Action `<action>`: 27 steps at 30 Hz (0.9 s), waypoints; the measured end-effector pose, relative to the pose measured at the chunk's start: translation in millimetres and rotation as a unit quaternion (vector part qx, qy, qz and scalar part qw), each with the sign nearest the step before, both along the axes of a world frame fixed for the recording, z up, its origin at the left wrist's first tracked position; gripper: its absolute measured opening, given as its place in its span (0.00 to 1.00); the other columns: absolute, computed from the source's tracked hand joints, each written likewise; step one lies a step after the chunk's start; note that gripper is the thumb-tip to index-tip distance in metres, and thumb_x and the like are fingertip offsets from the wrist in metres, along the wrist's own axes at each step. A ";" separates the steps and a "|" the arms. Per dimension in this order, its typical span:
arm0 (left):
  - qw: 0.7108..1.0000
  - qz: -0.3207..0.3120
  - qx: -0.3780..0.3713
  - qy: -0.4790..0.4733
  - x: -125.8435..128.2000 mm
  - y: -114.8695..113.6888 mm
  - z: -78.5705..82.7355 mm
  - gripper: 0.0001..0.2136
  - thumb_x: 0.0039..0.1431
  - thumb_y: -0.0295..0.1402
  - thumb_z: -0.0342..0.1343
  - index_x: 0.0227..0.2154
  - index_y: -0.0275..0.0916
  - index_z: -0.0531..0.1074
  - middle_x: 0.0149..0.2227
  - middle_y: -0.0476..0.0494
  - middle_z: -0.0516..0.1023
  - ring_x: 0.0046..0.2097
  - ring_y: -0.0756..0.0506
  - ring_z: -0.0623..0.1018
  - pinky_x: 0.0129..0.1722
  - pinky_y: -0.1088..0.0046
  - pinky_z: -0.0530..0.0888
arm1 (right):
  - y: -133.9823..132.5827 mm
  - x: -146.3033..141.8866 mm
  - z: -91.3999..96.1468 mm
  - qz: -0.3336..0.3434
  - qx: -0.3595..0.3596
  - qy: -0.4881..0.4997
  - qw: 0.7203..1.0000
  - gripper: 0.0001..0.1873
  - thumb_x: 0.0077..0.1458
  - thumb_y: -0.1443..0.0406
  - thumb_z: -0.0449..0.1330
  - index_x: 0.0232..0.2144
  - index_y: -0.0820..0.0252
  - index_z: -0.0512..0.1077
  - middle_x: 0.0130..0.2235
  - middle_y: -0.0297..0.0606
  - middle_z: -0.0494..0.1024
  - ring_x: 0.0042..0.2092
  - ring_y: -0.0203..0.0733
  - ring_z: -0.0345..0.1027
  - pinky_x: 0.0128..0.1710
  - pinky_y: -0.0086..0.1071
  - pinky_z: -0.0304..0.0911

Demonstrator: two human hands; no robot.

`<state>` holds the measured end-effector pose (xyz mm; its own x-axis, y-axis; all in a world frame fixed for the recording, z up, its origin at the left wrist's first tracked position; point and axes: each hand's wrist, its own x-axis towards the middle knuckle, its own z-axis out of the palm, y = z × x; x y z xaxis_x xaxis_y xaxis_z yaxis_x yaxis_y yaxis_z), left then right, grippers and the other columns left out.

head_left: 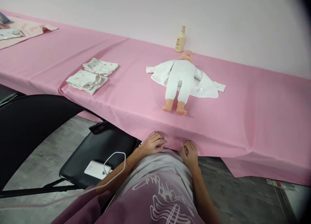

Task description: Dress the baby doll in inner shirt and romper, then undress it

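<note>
A baby doll (180, 78) in a white suit lies on its back on an opened white cloth (209, 86) on the pink-covered table (136, 97). My left hand (153, 143) rests against the hanging edge of the pink tablecloth, fingers curled loosely and holding nothing. My right hand (189, 152) touches the same edge beside it, fingers bent, also with nothing in it. Both hands are well below and in front of the doll's feet.
A cream pump bottle (180, 40) stands behind the doll by the wall. Two folded patterned cloths (91, 75) lie to the left. A black folding chair (102, 152) at my left carries a white power bank (97, 170) with a cable and a phone (99, 127).
</note>
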<state>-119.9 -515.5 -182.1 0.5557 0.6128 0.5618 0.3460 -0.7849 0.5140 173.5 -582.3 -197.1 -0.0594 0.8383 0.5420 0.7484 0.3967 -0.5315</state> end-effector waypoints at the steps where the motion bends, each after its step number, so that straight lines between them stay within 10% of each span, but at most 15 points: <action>1: 1.000 0.006 -0.017 0.010 -9.2 -2.3 -3.5 0.06 0.80 0.34 0.59 0.49 0.42 0.82 0.46 0.38 0.89 0.49 0.39 0.86 0.57 0.54 0.80 | -1.6 5.6 -3.2 -0.003 -0.009 -0.011 1.000 0.20 0.81 0.63 0.56 0.30 0.51 0.64 0.29 0.34 0.71 0.35 0.46 0.65 0.41 0.40 0.61; 8: 0.983 0.060 -0.162 0.059 -44.5 -12.3 -21.2 0.11 0.82 0.41 0.58 0.54 0.42 0.82 0.54 0.35 0.89 0.57 0.37 0.84 0.62 0.51 0.77 | -11.9 28.5 -18.2 -0.044 0.020 -0.036 0.998 0.27 0.81 0.62 0.56 0.24 0.51 0.60 0.24 0.32 0.66 0.31 0.44 0.60 0.39 0.40 0.60; 21: 0.991 0.049 -0.032 0.121 -49.2 -22.2 -49.6 0.18 0.81 0.39 0.51 0.33 0.43 0.78 0.34 0.41 0.84 0.38 0.42 0.82 0.49 0.58 0.81 | -33.5 43.0 -32.1 -0.123 0.038 -0.017 0.991 0.27 0.82 0.61 0.56 0.25 0.51 0.65 0.24 0.33 0.70 0.27 0.44 0.67 0.36 0.41 0.68; 27: 0.988 0.046 -0.084 0.125 -44.7 -17.3 -38.0 0.15 0.82 0.38 0.52 0.41 0.42 0.81 0.42 0.37 0.88 0.47 0.38 0.84 0.56 0.54 0.80 | -48.0 61.3 -52.0 -0.157 -0.013 0.019 0.987 0.28 0.83 0.53 0.55 0.26 0.53 0.70 0.25 0.37 0.75 0.28 0.47 0.71 0.34 0.40 0.69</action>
<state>-164.6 -532.7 -220.1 0.6016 0.7400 0.3007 0.5444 -0.6554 0.5235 234.8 -630.4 -249.1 0.2260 0.8257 0.5169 0.8119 0.1336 -0.5683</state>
